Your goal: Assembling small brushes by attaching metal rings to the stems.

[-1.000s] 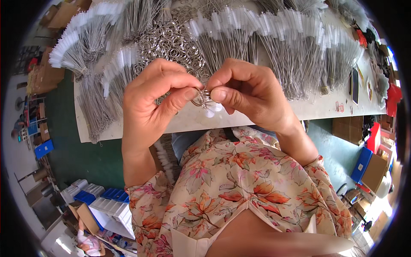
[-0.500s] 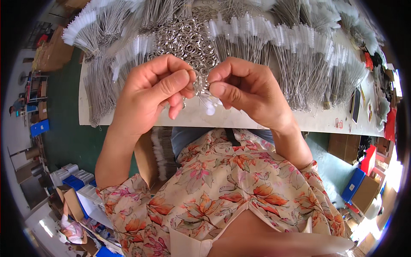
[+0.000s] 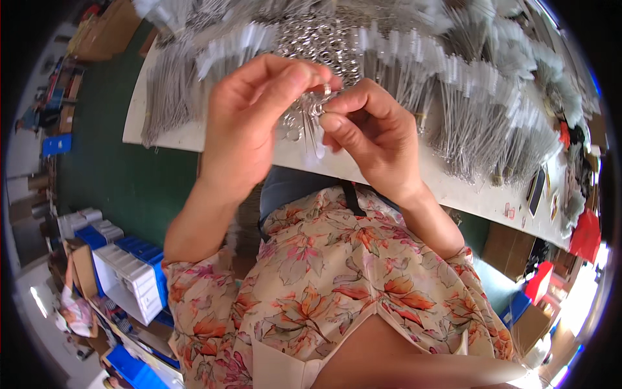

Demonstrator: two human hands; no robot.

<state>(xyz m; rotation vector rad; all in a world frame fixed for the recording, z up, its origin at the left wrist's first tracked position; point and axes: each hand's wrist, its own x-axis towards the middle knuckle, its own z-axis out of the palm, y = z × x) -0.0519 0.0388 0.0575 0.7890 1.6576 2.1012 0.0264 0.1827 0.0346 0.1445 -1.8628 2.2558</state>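
Note:
Over the front edge of the table, my left hand [image 3: 249, 113] is closed in a pinch, with a small shiny metal ring [image 3: 327, 88] at its fingertips. Close beside it, my right hand [image 3: 376, 133] pinches the looped wire ends of thin brushes [image 3: 311, 129], whose wires hang down to a whitish tip. Fingers partly hide where ring and loops meet, so I cannot tell whether they are joined. Just beyond my hands lies a heap of silver metal rings [image 3: 317, 42]. A few loose rings [image 3: 291, 126] lie near the table edge.
Bundles of wire brushes with white bristles [image 3: 479, 110] cover much of the white table [image 3: 291, 154], more lying on the left [image 3: 172, 94]. A dark phone-like slab [image 3: 537, 191] rests at the right. White and blue crates [image 3: 133, 279] stand at lower left, near another person [image 3: 76, 314].
The view has turned, so the table now slants down to the right. My left hand has risen and moved right, its fingertips now slightly above the right hand's. Both hands stay pinched.

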